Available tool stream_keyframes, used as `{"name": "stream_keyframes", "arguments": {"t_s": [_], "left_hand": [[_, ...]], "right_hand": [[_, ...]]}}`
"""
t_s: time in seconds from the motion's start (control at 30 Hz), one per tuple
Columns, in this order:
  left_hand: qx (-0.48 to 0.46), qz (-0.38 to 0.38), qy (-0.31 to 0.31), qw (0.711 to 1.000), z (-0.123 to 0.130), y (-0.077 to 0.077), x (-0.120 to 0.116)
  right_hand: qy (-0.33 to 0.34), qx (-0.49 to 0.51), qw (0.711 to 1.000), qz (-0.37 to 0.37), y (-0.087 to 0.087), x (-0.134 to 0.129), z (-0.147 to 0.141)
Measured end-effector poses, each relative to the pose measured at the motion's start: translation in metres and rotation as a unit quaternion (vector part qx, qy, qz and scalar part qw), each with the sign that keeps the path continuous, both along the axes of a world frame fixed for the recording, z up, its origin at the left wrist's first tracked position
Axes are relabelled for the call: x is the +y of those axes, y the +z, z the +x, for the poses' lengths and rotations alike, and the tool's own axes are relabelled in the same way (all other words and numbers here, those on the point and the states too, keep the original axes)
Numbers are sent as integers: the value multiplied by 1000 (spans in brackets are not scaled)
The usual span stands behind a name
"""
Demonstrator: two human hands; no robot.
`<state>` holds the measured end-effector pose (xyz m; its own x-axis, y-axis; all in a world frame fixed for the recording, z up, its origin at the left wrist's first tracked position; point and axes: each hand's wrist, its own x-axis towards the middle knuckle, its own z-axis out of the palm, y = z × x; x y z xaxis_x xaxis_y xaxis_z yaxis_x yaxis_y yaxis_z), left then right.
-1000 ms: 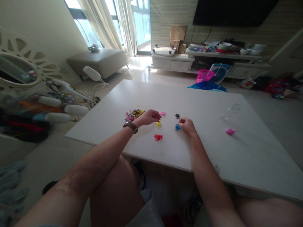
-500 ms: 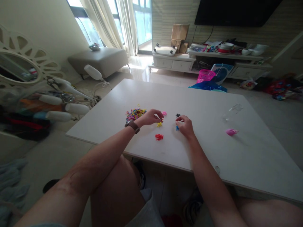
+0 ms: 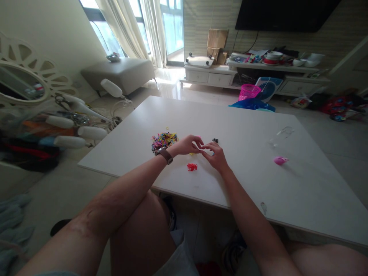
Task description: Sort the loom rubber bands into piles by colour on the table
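My left hand (image 3: pixel 192 145), with a watch (image 3: pixel 165 155) on its wrist, is held above the white table in a pinch. Its fingertips meet those of my right hand (image 3: pixel 215 156), also closed in a pinch; what lies between them is too small to name. Left of them spreads a mixed heap of small coloured rubber bands (image 3: pixel 165 140). A pile of red bands (image 3: pixel 192 167) lies nearer to me, and black bands (image 3: pixel 215 140) sit just beyond my right hand. Yellow bands (image 3: pixel 192 154), pink bands (image 3: pixel 199 137) and blue ones are mostly covered by my hands.
On the right of the white table (image 3: pixel 247 126) are a pink object (image 3: pixel 280 160) and a clear plastic container (image 3: pixel 283 135). A small clear item (image 3: pixel 263 208) is by the front edge. Beyond the table stand a pink basket (image 3: pixel 248 92) and a low cabinet (image 3: pixel 198 76).
My right hand has moved left from beside the blue and black bands to meet my left hand's fingertips. My left hand has shifted slightly right.
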<state>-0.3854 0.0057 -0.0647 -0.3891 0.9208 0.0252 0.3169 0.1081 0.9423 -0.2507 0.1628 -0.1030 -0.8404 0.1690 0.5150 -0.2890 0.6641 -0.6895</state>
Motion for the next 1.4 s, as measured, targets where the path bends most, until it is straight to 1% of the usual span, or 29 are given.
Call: {"name": "stream_keyframes", "arguments": {"t_s": [0.1, 0.3, 0.4, 0.53, 0.6, 0.63, 0.7, 0.8, 0.87, 1.0, 1.17, 1.27, 1.4], "left_hand": [[8, 4, -1, 1000, 0, -1, 1], [-6, 3, -2, 1000, 0, 0, 1], [-12, 1, -7, 1000, 2, 2, 1], [-4, -8, -8, 1000, 4, 3, 2], [2, -16, -3, 1000, 3, 2, 2], [9, -20, 2, 1000, 2, 2, 2], [24, -29, 13, 999, -1, 0, 1], [38, -45, 25, 998, -5, -1, -3], [42, -57, 30, 997, -6, -1, -6], [67, -80, 37, 994, -7, 2, -12], [115, -108, 22, 987, -7, 3, -16], [112, -122, 4, 986, -8, 0, -16], [94, -126, -11, 987, -9, -4, -14]], "right_hand": [[4, 5, 1000, 1, 0, 1, 0], [30, 2, 1000, 9, 1, 2, 0], [26, -5, 1000, 6, 2, 2, 0], [14, -16, 1000, -20, 4, 1, 1], [-8, -21, 999, -39, 5, 4, 0], [-33, -26, 998, -51, 4, 6, 0], [-109, -38, 990, -82, 2, 16, -1], [-226, -54, 965, -120, -4, 36, -3], [-261, -62, 955, -123, -9, 49, -4], [-279, -78, 953, -91, -19, 65, -8], [-283, -89, 953, -64, -31, 69, -19], [-276, -93, 955, -63, -34, 70, -23], [-278, -78, 955, -69, -34, 69, -22]]}}
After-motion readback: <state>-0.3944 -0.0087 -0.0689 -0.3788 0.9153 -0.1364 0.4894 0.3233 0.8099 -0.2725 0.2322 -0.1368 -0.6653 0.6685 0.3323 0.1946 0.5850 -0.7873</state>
